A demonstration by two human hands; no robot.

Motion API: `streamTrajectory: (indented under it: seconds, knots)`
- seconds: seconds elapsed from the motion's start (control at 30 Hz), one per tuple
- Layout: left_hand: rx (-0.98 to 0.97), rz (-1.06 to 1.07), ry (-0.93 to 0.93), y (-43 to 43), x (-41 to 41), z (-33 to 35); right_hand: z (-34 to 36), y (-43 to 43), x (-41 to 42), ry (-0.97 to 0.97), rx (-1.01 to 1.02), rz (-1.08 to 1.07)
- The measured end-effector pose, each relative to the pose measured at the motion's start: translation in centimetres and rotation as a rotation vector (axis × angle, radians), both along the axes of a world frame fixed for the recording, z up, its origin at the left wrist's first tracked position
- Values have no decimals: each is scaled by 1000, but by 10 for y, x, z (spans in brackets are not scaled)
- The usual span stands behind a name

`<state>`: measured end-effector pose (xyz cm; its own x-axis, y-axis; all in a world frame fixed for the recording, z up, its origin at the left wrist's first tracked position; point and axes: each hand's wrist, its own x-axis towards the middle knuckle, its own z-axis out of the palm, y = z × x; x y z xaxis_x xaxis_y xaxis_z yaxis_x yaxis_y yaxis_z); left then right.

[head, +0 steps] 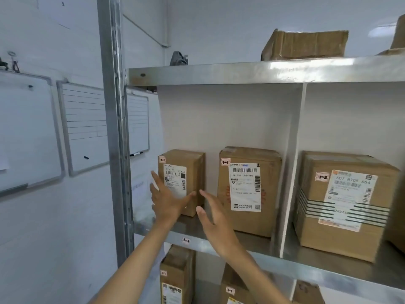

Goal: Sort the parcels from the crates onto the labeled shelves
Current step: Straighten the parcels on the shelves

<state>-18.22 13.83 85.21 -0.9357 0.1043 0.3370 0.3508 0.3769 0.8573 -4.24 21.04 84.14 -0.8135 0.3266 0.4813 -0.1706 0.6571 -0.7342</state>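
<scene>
Small parcel (192,167) tagged 1-1, centre frame, left hand (166,202), right hand (215,218) alongside, fingers straight, gripping nothing

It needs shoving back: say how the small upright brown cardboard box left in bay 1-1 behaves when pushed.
The small brown cardboard box stands taller than wide, so a high push may tip it. Its square, undented corners suggest it is stiff. The smooth metal shelf should let it slide readily.

Both bare arms outstretched, left hand (167,200) and right hand (217,224) flat, fingers straight and spread.
</scene>
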Motion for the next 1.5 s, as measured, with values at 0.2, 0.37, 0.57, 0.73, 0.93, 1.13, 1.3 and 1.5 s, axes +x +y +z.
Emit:
streamTrajectory:
  seconds: [0.2,0.37,0.57,0.73,0.93,1.13,1.3,1.5]
  knots:
    - [-48,53,67,11,-2,-9,-11,0,-33,-3,-3,-66]
    - [-81,42,88,13,2,-12,-14,-7,-45,-28,-115,-46]
    - [-76,45,85,14,3,-10,-14,0,-53,-71,-142,-126]
    - [-36,-15,56,9,5,-13,-12,-1,-35,-80,-105,-89]
    - [236,-62,492,10,55,-6,-9,-4,18,348,0,-187]
    - [297,-527,389,57,98,-12,-14,20,45,506,170,-535]
    - [294,-478,323,76,101,-18,-23,35,44,322,209,-647]
    - [280,-513,338,75,100,-19,-25,41,44,246,247,-609]
